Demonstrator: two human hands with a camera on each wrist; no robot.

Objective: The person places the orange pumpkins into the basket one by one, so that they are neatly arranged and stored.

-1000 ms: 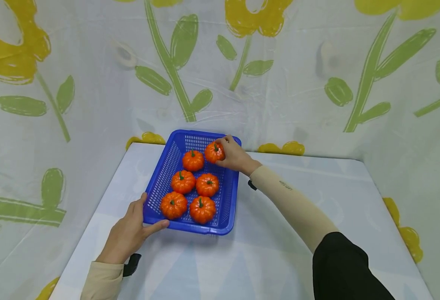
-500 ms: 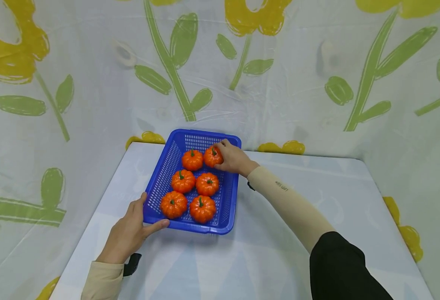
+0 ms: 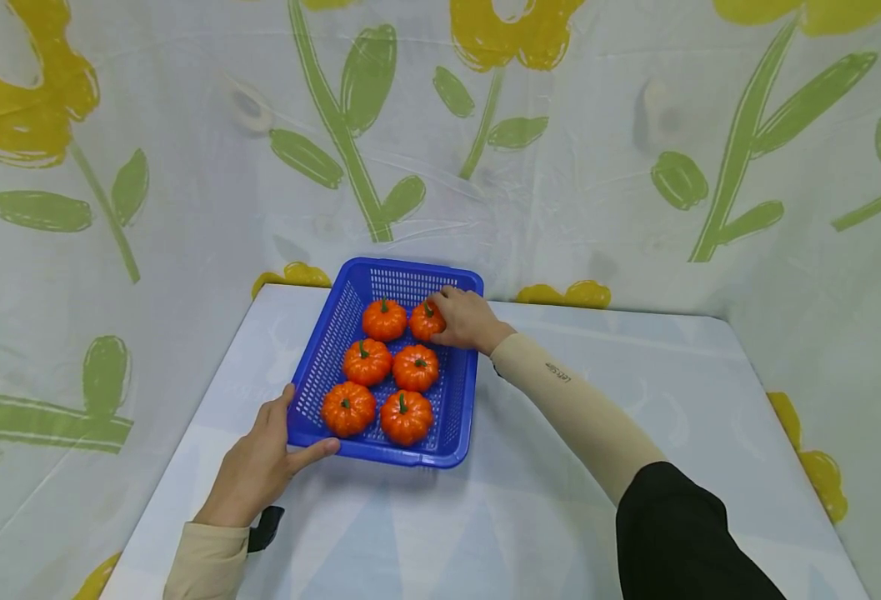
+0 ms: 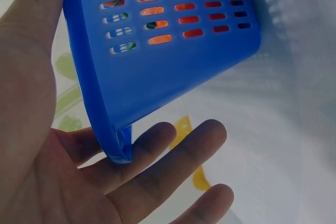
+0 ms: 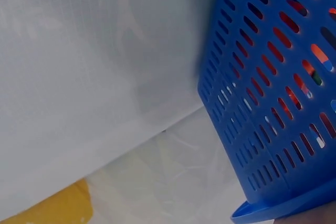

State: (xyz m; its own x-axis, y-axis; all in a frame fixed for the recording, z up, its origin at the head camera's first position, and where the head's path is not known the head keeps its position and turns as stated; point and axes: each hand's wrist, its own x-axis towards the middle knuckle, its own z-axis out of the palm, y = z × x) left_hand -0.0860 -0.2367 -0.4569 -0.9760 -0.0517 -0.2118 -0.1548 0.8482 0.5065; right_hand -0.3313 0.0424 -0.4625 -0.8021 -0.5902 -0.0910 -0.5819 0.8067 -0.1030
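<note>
A blue plastic basket with slotted walls holds several small orange pumpkins with green stems, set in two columns. Inside its far right corner, my right hand grips one pumpkin from the right side, thumb nearer me and fingers over the far side. At the near left corner, my left hand rests against the rim, thumb along the front edge. The left wrist view shows those fingers fairly straight beyond the basket corner. In the right wrist view the basket wall hides most of the right hand.
The basket stands on a white table with a pale blue pattern, near its back edge. Behind and beside the table hangs a white cloth printed with yellow flowers and green leaves.
My right hand has come slightly down and toward me with the pumpkin, settling it beside the back left one, which has shifted slightly left. My left hand has stayed at the corner.
</note>
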